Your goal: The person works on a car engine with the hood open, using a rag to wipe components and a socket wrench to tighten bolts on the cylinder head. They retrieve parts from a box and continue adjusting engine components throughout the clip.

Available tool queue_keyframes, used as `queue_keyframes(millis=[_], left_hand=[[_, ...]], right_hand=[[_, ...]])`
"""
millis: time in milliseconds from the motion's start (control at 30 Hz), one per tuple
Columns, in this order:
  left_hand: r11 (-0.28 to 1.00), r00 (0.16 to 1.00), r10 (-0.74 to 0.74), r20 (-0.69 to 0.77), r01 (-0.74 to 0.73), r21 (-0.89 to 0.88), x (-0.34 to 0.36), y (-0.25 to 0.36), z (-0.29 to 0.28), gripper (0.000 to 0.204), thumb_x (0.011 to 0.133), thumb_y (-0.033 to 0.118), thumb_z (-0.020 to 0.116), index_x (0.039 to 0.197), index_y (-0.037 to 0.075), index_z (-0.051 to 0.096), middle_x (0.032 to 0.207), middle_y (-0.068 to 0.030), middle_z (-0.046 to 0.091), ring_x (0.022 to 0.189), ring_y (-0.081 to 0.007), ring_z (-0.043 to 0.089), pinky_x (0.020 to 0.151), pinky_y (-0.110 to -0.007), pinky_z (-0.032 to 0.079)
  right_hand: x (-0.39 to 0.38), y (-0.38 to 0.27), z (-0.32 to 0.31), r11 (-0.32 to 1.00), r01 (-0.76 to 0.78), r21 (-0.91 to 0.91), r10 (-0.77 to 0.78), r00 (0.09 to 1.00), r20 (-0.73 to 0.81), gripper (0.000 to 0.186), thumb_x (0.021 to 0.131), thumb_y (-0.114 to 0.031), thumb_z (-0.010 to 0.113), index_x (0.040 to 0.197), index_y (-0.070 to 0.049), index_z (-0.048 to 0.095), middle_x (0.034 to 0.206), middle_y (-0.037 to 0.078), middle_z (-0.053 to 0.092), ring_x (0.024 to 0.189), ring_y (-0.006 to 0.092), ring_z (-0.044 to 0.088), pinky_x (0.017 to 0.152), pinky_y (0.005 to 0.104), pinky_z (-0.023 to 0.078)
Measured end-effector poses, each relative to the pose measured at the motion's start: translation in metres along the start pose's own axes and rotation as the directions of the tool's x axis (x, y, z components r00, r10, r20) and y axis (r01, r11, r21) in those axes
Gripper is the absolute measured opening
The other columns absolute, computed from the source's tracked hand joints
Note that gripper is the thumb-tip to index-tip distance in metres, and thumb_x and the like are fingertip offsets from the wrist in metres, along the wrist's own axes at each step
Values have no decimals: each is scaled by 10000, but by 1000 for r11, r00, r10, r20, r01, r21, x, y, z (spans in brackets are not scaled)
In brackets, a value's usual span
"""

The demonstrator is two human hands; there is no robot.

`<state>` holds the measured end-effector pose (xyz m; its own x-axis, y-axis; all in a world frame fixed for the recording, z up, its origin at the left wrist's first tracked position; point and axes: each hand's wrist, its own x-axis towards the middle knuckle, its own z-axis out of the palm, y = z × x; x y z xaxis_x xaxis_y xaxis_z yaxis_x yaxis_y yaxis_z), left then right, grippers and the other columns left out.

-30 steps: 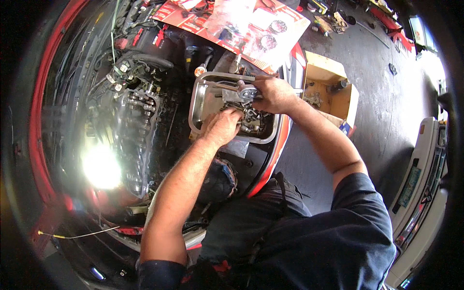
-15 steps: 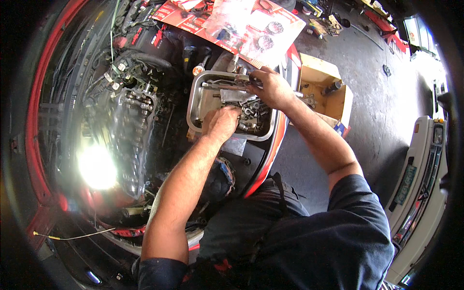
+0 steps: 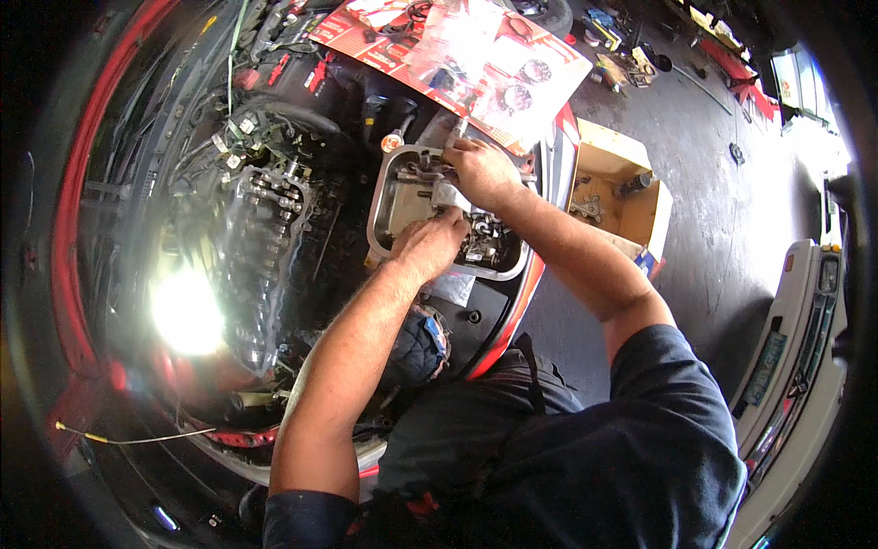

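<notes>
A metal tray [image 3: 376,218] holding bolts and other small metal parts sits at the front edge of the engine bay. My left hand [image 3: 428,245] reaches into it, fingers pinched together among the loose bolts [image 3: 483,245]; whatever they grip is hidden. Over the tray's far side, my right hand [image 3: 487,176] is closed, its fingertips curled down beside long metal tools [image 3: 416,172]. What it holds is covered by the fingers. A whitish packet or cloth [image 3: 445,195] lies between the two hands.
Left of the tray is the opened engine [image 3: 265,247], with a bright lamp [image 3: 186,313] shining over it. Beyond the tray lies a red and white printed sheet [image 3: 549,78] with clear bags. A wooden box [image 3: 654,215] with metal parts stands at right, and a white vehicle [image 3: 777,366] farther right.
My right hand has moved inward over the tray, from the tool it was at to nearer my left hand. The left hand stays among the bolts. The whole view has shifted slightly.
</notes>
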<state>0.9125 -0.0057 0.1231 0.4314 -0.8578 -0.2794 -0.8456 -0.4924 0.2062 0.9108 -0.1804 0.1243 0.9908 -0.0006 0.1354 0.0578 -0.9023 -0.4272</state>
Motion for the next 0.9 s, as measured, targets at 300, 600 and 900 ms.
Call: queue_keyframes(millis=[300,600,900], left_hand=[[233,792,-560,-242,-130,-964,-97,-12,-35,207,968,190,606,1111,40,608,938,-68,695,842,-156,640,749,-288,501],[-551,650,-722,236,-335,-765,-259,57,12,296,985,140,537,1272,68,545,1186,-137,645,1098,-292,632,929,-477,524],[-473,551,-832,62,-648,-597,-312,115,17,479,973,84,509,1440,88,402,1307,-179,574,1216,-295,561,1012,-464,477]], right_hand=[[-63,-17,-23,941,21,337,30,989,-145,200,871,-145,614,1027,-26,657,1002,186,632,966,364,623,882,441,500],[-126,-71,0,901,111,420,-169,980,104,243,853,-164,639,1051,-24,643,1001,188,641,969,365,624,870,437,523],[-165,-178,21,791,258,555,-450,860,241,474,869,-209,683,1299,-73,539,1183,182,569,1102,357,587,922,425,498]])
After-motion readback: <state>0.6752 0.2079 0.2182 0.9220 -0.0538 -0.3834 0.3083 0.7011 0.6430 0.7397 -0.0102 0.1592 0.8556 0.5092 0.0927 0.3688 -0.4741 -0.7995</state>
